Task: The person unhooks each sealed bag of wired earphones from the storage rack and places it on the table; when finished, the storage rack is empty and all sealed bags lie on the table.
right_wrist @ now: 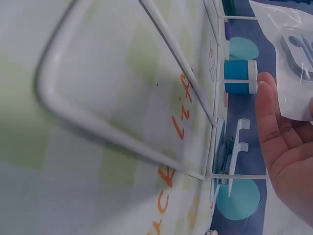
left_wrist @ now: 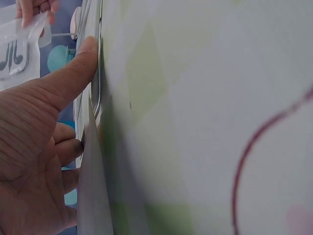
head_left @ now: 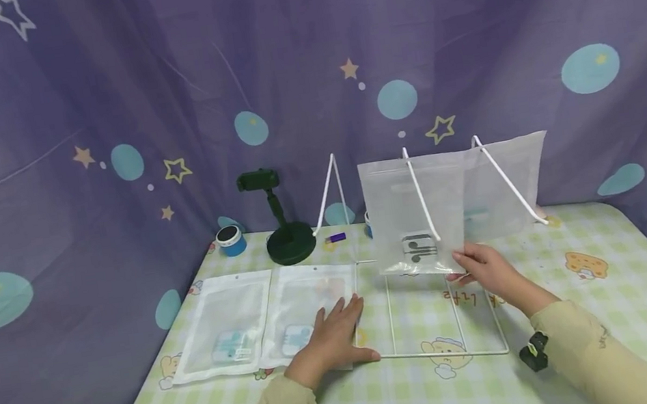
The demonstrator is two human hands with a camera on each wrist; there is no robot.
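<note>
A white wire rack (head_left: 444,355) stands on the table, its base flat and slanted prongs rising at the back. On the middle prong hangs a translucent zip pouch (head_left: 387,214) with wired earphones in a case (head_left: 420,248). My right hand (head_left: 488,272) pinches this pouch's lower right corner, fingers behind it. Another pouch (head_left: 502,190) hangs on the right prong. My left hand (head_left: 333,339) has its fingers spread, partly over a flat pouch (head_left: 304,287), with the thumb on the rack's front bar. Another flat pouch (head_left: 215,314) lies left of that one. Both flat pouches contain small pale-blue items.
A dark phone stand (head_left: 290,242) and a blue jar (head_left: 232,244) stand at the back left. Nearby lies a small purple item (head_left: 336,237). Another blue jar (right_wrist: 237,77) is mostly hidden behind the hanging pouch in the head view. A patterned curtain (head_left: 279,63) closes off the back.
</note>
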